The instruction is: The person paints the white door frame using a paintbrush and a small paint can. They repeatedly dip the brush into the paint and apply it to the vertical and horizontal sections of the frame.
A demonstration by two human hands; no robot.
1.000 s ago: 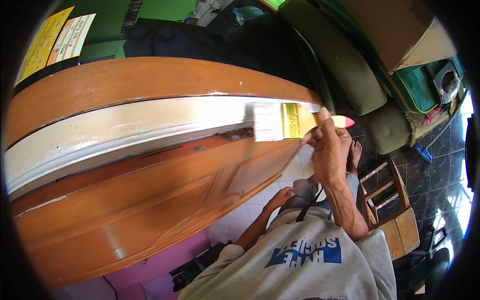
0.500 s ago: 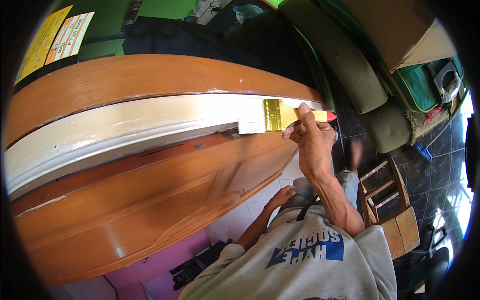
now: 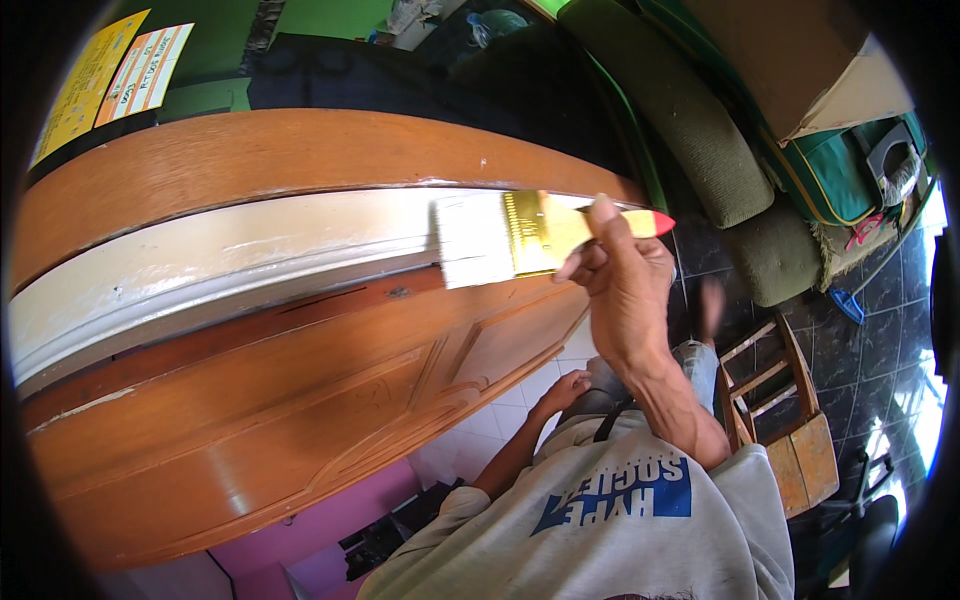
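My right hand is closed round the wooden handle of a flat paintbrush, thumb on top. The brush has a gold ferrule, a red handle end and broad white bristles. Those bristles overlap the pale cream strip of the wooden frame, and their lower corner reaches over the brown wood below; whether they touch is hard to tell. My left hand hangs low beside my thigh, its fingers loosely extended with nothing visible in them.
An orange-brown top rail runs above the strip, and a carved wooden door panel lies below. To the right are a green cushioned seat, a green bag, a cardboard box and a wooden step stool.
The paintbrush has shifted a little left and tilted, its bristles showing broader and lower. My right hand has turned slightly with it, while my left hand stays in place.
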